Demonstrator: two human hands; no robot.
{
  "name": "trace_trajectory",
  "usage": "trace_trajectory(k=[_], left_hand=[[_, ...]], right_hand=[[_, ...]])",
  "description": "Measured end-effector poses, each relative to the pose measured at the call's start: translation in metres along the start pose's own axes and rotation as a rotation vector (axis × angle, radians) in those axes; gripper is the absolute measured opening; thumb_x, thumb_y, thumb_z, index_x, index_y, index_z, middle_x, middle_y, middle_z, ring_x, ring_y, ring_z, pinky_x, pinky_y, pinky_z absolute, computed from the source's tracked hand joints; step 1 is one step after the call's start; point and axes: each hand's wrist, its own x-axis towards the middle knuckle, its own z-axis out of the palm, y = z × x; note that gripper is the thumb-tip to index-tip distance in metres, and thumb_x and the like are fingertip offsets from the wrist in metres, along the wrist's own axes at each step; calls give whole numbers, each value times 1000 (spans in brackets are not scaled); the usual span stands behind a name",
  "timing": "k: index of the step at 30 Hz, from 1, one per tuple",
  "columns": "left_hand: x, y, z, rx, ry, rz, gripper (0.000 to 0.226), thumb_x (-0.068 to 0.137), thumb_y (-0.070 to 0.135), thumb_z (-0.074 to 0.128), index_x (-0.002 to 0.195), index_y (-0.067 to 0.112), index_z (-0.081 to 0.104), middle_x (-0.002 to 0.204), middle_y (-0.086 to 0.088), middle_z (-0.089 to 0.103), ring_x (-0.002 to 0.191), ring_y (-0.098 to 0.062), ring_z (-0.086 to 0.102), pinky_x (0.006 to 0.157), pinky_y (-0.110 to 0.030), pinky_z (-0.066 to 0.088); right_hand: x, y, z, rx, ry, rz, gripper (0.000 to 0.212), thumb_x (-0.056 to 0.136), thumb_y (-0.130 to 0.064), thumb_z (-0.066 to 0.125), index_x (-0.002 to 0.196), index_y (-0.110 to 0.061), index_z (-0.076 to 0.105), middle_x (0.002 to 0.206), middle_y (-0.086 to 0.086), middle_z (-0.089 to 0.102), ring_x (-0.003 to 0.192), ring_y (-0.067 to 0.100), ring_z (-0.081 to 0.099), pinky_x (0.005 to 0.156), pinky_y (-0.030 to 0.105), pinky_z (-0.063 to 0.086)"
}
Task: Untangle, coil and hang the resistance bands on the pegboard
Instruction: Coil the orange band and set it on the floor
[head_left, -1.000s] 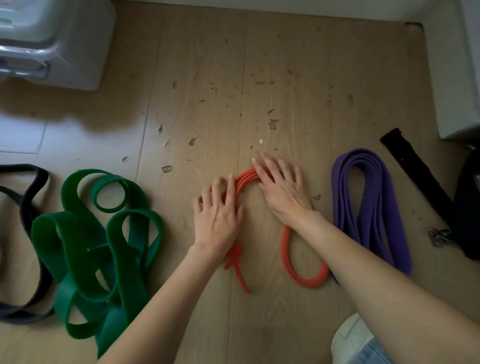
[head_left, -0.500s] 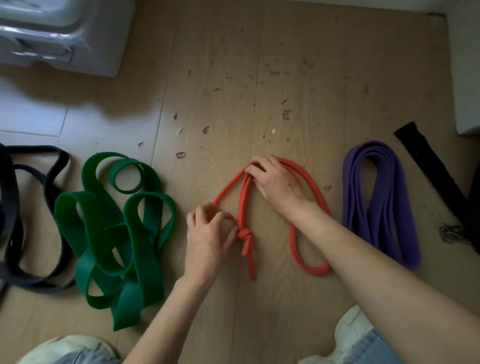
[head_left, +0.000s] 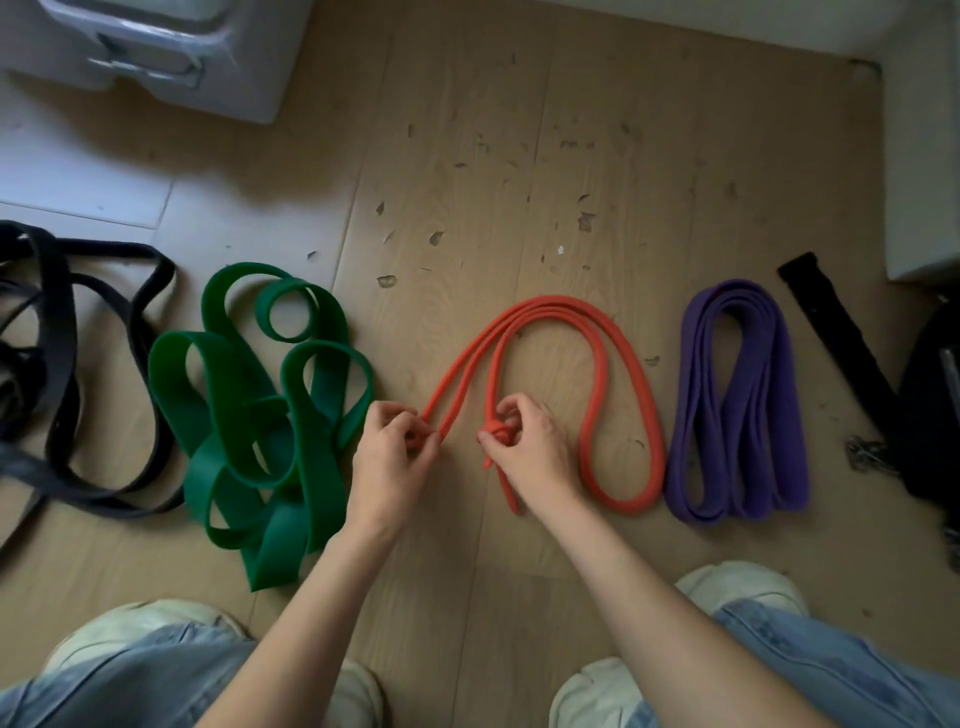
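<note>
Now both hands pinch orange band (head_left: 597, 358): left hand (head_left: 395, 457), right hand (head_left: 530, 447).

1. The orange band (head_left: 597, 364), pinched by both hands, looks like matt, smooth rubber.
2. The green band (head_left: 249, 415), just left of the left hand (head_left: 395, 457), is wide, flat rubber with a faint sheen.
3. The purple band (head_left: 737, 405), right of the right hand (head_left: 530, 447), is smooth and matt.
4. The floor (head_left: 467, 156) under the hands is pale wood-grain board, scuffed with dark chips.
5. The box (head_left: 171, 47) far beyond the left hand looks like glossy grey plastic.
</note>
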Motion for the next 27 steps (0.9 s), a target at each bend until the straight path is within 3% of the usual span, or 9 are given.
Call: trace_trajectory(k=[5, 7, 9, 12, 15, 19, 24, 27], left_hand=[[0, 2, 0, -78, -114, 46, 18, 76, 7, 73, 90, 3, 62, 96, 0, 46, 80, -11, 58, 81, -27, 54], [5, 4, -2, -74, -146, 24, 33, 74, 12, 75, 102, 7, 58, 99, 0, 46, 83, -12, 58, 82, -33, 53], [14, 6, -5, -40, -141, 5, 46, 76, 24, 74, 114, 12, 52, 106, -1, 50, 88, -13, 58, 83, -37, 51], [35, 21, -2, 94, -151, -22, 68, 81, 45, 63, 134, 10, 38, 123, -10, 50, 111, -24, 50, 96, -41, 43], [49, 48, 19, 424, -211, -39, 87, 81, 59, 55, 143, 9, 22, 136, -16, 37, 122, -34, 37, 98, -43, 39], [47, 61, 40, 603, -200, -32, 72, 88, 37, 56, 142, 8, 17, 135, -16, 33, 116, -34, 40, 88, -41, 43], [41, 52, 43, 511, -185, 73, 53, 94, 19, 44, 142, 15, 22, 124, -8, 43, 104, -28, 52, 76, -36, 43], [34, 55, 50, 512, -227, 137, 53, 92, 16, 45, 141, 19, 25, 120, -6, 43, 101, -27, 52, 76, -35, 43]], right_hand=[[-2, -5, 1, -55, -119, 18, 20, 81, -22, 67, 96, -9, 62, 92, 8, 65, 92, 22, 58, 70, 19, 31], [1, -6, -9, -78, -111, 30, 19, 86, -25, 62, 96, -10, 67, 95, 9, 68, 94, 23, 59, 76, 24, 36], [7, 0, -25, -114, -59, 42, 20, 89, -22, 57, 97, -7, 68, 98, 12, 67, 96, 27, 59, 81, 29, 38], [19, 14, -50, -218, 94, 39, 20, 89, -19, 55, 103, -7, 63, 109, 12, 60, 105, 28, 52, 90, 33, 37], [42, 26, -68, -340, 224, 6, 43, 87, -23, 60, 125, -7, 51, 127, 13, 47, 122, 28, 38, 104, 35, 29], [82, 29, -78, -542, 142, -31, 68, 85, -33, 62, 140, -8, 31, 139, 14, 36, 128, 30, 32, 103, 39, 31], [117, 29, -73, -419, 189, -196, 29, 87, -15, 59, 114, -4, 56, 116, 12, 54, 110, 28, 48, 88, 31, 36], [134, 25, -77, -418, 212, -216, 26, 87, -15, 59, 111, -5, 59, 111, 12, 56, 107, 29, 49, 85, 31, 37]])
